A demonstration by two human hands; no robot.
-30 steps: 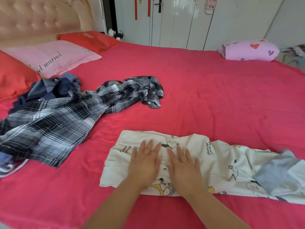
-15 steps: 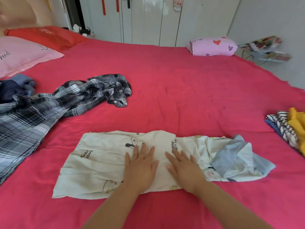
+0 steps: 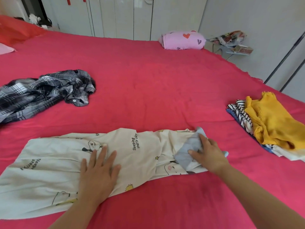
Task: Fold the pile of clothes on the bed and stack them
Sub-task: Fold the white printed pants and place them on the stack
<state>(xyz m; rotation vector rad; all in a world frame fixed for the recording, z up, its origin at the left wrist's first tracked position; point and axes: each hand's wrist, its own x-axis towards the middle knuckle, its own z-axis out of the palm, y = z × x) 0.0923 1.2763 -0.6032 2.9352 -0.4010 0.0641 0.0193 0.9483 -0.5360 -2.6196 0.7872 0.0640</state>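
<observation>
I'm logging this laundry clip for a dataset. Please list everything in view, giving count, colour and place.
printed garment: one, cream with cartoon prints, laid lengthwise along the near edge
light blue section: one, bunched at the garment's right end
plaid shirt: one, black, grey and white, crumpled at left
clothes stack: one, yellow knit on top of striped pieces, at right
bundle: one, pink with hearts, far side
red pillow: one, far left
pink pillow: one, corner only, left edge
bed sheet: one, red, under everything
wardrobe doors: white, behind the bed
left hand: flat on the garment's middle
right hand: grips the light blue section
</observation>
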